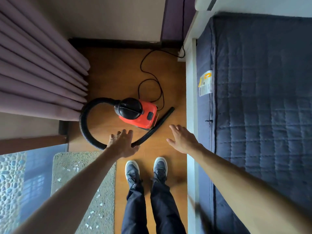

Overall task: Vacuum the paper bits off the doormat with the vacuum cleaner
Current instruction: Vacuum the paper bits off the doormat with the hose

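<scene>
Vacuum cleaner (137, 114) sits at 12 o'clock, nozzle tube (164, 118) pointing to 1 o'clock. Left hand (123, 144) and right hand (182, 139) spread, holding nothing. Paper bits (92, 212) strew the doormat (94, 166) at 8 o'clock

No words or numbers can be read anywhere. The only printed thing is a label (206, 83) on the side of the dark blue mattress (263, 98), right of the frame's middle in its upper half. Its top part is white with a yellow mark, and rows of fine print run below it. The print is too small to make out.
</scene>
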